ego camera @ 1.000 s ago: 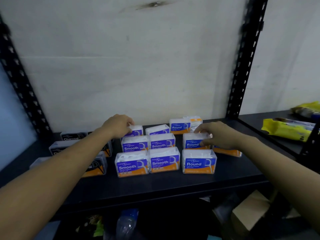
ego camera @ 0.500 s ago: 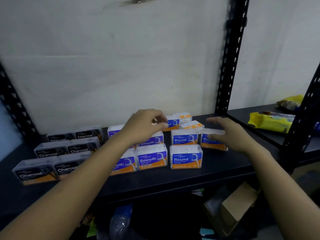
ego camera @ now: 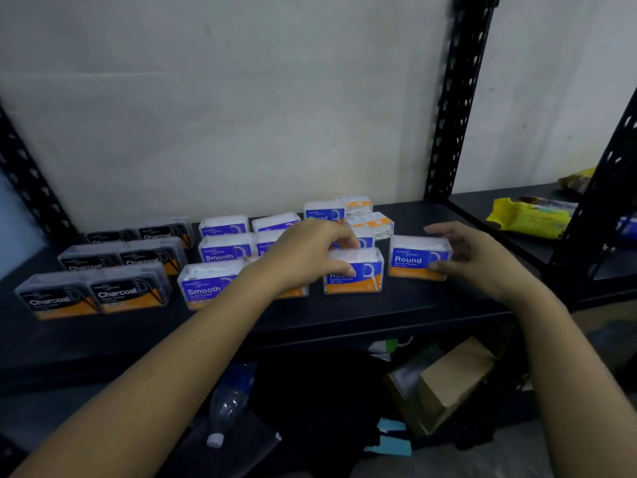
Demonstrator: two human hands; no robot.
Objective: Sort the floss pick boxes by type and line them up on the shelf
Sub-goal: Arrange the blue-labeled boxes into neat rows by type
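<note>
Floss pick boxes stand on a black shelf. Black Charcoal boxes fill the left in three rows. White and blue Smooth boxes stand in the middle. Round boxes sit to the right. My left hand grips the top of a front Round box, thumb on its face. My right hand holds the right end of another Round box further right. Behind them a tilted Round box lies askew, with one more Round box at the back.
A black perforated upright rises behind the Round boxes. On the neighbouring shelf at right lies a yellow packet. Below the shelf are a cardboard box, a plastic bottle and dark clutter.
My left hand has come forward from the back rows onto the front Round box. My right hand has closed on the rightmost Round box. The view has shifted left, showing more Charcoal boxes.
</note>
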